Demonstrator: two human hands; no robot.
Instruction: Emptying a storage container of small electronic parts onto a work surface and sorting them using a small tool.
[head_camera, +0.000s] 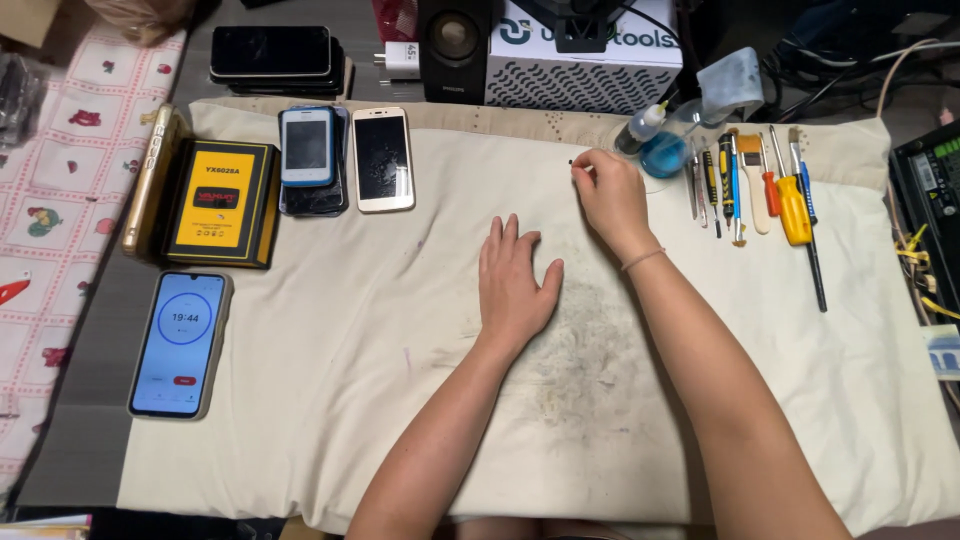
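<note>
Cream cloth (330, 330) carries the flat, empty left hand (513, 285), while beyond it the right hand (608, 195) pinches a tiny dark part (572, 163) that could slip and vanish into the folds.
</note>
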